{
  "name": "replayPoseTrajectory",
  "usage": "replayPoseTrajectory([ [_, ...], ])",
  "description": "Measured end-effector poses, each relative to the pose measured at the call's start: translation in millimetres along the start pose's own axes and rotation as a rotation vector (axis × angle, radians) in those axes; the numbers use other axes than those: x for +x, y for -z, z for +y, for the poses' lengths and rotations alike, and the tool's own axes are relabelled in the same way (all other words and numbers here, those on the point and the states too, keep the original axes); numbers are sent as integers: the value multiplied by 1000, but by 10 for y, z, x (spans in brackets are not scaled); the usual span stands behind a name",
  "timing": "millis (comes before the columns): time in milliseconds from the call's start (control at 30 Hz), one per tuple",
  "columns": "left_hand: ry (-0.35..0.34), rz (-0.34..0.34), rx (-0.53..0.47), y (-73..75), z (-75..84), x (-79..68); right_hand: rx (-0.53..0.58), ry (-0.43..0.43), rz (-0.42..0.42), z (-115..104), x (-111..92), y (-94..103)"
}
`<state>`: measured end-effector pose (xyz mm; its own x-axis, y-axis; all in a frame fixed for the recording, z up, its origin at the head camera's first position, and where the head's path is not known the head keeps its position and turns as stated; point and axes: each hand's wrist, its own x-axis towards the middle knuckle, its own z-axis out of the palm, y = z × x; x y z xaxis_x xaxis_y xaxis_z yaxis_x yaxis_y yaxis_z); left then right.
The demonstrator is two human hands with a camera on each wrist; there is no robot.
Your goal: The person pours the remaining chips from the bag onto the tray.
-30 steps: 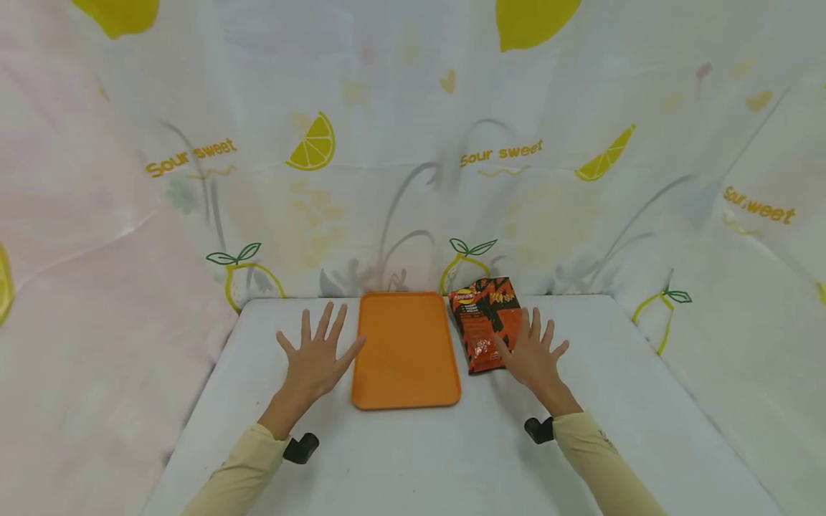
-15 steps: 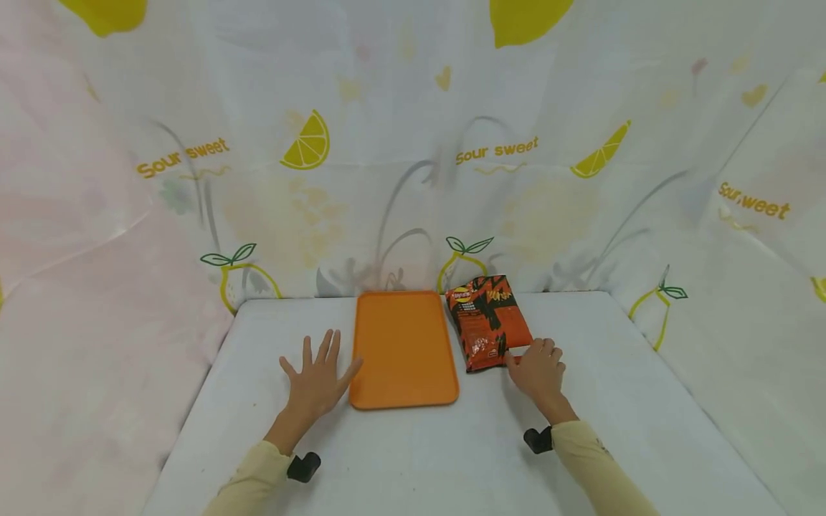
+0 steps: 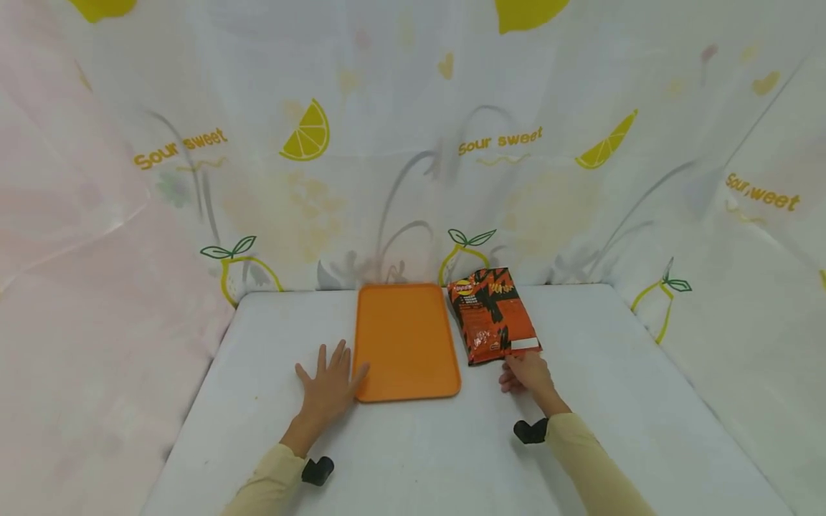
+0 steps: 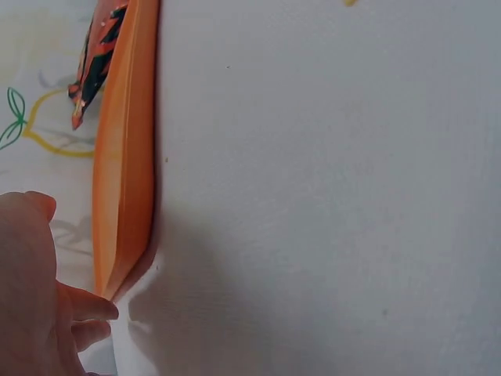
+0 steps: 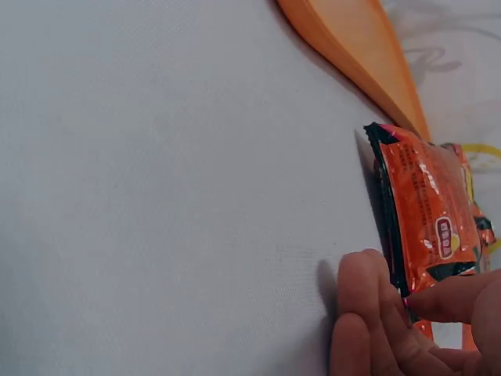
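Note:
A red-and-black chip bag [image 3: 495,315] lies flat beside the tray, its printed face up. My right hand [image 3: 528,371] pinches the bag's near edge between thumb and fingers. In the right wrist view, the thumb lies over the bag's dark sealed edge and the other fingers [image 5: 360,286] curl below it. My left hand [image 3: 328,385] is spread with its fingers straight, at the left side of the orange tray [image 3: 406,342]. Its thumb overlaps the tray's near left corner in the head view. The left wrist view shows fingertips [image 4: 92,309] close to the tray's end.
Both tray and bag rest on a white table [image 3: 413,459] near its back edge. Behind and around it hangs a pale cloth [image 3: 387,193] printed with lemons. A black camera mount [image 3: 532,431] sits at my right wrist, another mount [image 3: 318,471] at my left.
My right hand has drawn back from over the bag and taken its near edge between thumb and fingers. My left hand has moved down and right toward the tray, still spread.

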<state>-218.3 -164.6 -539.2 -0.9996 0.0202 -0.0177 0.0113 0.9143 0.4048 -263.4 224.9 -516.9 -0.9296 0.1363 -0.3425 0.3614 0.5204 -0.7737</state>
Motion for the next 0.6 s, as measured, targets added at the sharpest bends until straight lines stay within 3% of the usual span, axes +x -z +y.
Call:
replayPoseTrajectory([
  [267,2,9,-38,-112,40,-36,185,0,39,20,7,-42],
  [467,-16,57,-12,-206,0,-48,312,-74,31,-22,-9,-43],
  [600,-35,82,-6,-226,-1,-61,478,-141,-6,-61,-35,-16],
])
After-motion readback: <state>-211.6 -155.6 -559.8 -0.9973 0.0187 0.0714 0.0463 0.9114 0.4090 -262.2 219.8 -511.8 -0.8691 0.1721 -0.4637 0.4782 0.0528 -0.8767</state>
